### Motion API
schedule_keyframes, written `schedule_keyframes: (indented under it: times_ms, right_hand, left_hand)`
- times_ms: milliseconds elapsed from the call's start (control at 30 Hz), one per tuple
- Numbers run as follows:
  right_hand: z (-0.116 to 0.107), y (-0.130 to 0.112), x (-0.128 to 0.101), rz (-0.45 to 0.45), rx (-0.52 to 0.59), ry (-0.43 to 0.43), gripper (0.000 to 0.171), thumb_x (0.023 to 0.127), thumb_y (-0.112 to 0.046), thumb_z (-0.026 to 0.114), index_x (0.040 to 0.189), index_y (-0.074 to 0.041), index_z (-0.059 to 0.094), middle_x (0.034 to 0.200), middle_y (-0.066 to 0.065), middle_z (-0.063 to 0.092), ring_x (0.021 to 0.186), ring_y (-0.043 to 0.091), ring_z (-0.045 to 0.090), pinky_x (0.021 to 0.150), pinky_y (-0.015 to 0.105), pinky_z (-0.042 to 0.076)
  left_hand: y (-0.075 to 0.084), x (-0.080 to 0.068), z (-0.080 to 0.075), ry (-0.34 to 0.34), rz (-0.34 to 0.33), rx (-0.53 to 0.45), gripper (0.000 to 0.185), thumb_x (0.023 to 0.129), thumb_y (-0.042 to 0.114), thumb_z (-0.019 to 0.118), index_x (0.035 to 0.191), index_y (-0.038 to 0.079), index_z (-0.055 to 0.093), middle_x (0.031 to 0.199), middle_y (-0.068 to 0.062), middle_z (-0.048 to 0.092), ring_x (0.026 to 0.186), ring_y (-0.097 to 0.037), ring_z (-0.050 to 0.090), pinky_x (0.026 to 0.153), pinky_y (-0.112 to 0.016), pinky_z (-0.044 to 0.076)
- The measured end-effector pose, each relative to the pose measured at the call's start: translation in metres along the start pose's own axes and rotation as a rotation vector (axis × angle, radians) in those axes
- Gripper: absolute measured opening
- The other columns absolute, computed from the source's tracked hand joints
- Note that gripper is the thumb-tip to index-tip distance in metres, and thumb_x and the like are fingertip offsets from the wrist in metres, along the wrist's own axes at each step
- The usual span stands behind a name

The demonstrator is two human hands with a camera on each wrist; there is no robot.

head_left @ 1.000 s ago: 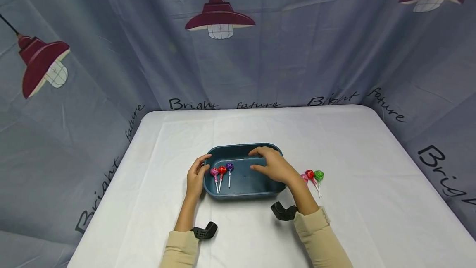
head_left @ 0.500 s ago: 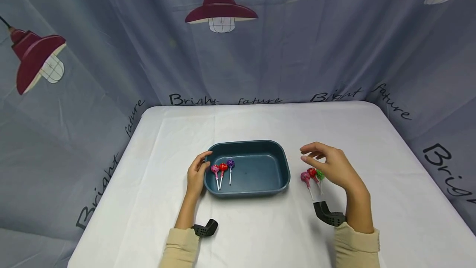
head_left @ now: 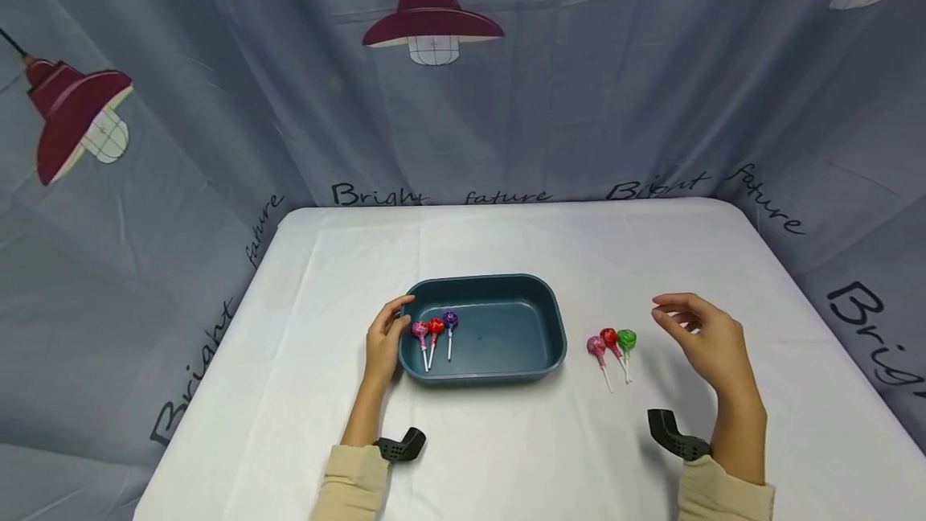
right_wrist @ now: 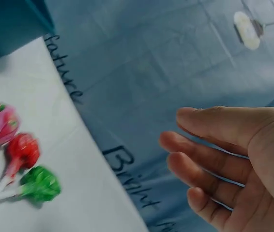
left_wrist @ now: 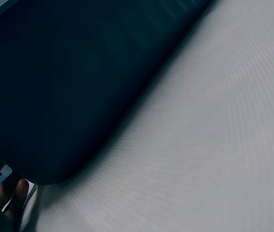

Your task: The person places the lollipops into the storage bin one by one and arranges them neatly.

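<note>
A dark teal rectangular tray [head_left: 510, 340] stands on the white table. At its left end, my left hand [head_left: 383, 340] touches the rim with thumb and index finger; in the left wrist view, the fingers [left_wrist: 18, 195] show past the tray's corner. Inside lie a pink lollipop [head_left: 419, 330], a red lollipop [head_left: 436, 326] and a purple lollipop [head_left: 451, 320], side by side. To the right of the tray, another pink lollipop [head_left: 596, 346], red lollipop [head_left: 610, 337] and green lollipop [head_left: 627, 339] lie close together. My right hand [head_left: 712, 344] hovers right of them, holding nothing, its fingers loosely bent.
The white-covered table [head_left: 506, 457] has a grey-blue curtain [head_left: 564, 103] along its back and sides, printed with red lamps and lettering. A black wrist camera [head_left: 401, 446] sits on the left wrist and another black wrist camera [head_left: 676, 436] on the right.
My right hand has moved from over the tray rightward, past the lollipops on the table, to their right side. The left hand stays at the tray's rim; the lollipops keep their places.
</note>
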State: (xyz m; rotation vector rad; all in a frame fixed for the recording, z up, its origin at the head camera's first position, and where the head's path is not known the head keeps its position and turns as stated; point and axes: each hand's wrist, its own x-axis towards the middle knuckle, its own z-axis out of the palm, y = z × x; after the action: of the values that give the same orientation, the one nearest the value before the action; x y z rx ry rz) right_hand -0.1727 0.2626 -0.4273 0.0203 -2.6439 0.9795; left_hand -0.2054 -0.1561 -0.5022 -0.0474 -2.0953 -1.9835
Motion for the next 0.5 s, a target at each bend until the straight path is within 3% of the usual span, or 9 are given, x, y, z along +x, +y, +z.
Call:
schedule_keyframes:
  times_ms: [100,267,400,500]
  right_hand:
    - [0.009,0.016,-0.001,0.055,0.061,0.017,0.029,0.087,-0.029,0.064,0.107,-0.009,0.065,0.095,0.010,0.066,0.077,0.000,0.050,0.064,0.014,0.038]
    - [0.033,0.063,0.002,0.122,0.203,0.032,0.034,0.082,-0.034,0.068,0.112,-0.017,0.065,0.100,0.001,0.063,0.075,0.005,0.052,0.055,0.016,0.038]
    - [0.051,0.099,0.004,0.104,0.168,-0.009,0.042,0.081,-0.039,0.068,0.120,-0.023,0.062,0.103,-0.003,0.063,0.072,0.007,0.054,0.051,0.022,0.038]
    - [0.055,0.103,0.003,0.090,0.129,-0.085,0.048,0.082,-0.044,0.065,0.126,-0.024,0.057,0.110,-0.004,0.062,0.074,0.006,0.056,0.055,0.021,0.041]
  left_hand:
    - [0.000,0.000,0.000,0.001,0.001,0.002,0.030,0.089,-0.003,0.050,0.117,-0.002,0.060,0.121,-0.017,0.057,0.115,-0.025,0.049,0.091,-0.017,0.037]
    - [0.001,0.000,0.000,-0.002,0.005,0.004,0.030,0.089,-0.004,0.049,0.117,-0.002,0.060,0.121,-0.017,0.057,0.114,-0.028,0.050,0.089,-0.016,0.038]
    - [-0.001,0.000,0.000,-0.004,0.002,0.012,0.030,0.089,-0.003,0.049,0.117,-0.002,0.060,0.122,-0.016,0.057,0.115,-0.026,0.049,0.091,-0.016,0.037]
    - [-0.010,0.002,-0.002,0.001,0.001,0.006,0.029,0.090,-0.002,0.050,0.117,0.000,0.060,0.122,-0.015,0.057,0.115,-0.024,0.049,0.093,-0.017,0.036]
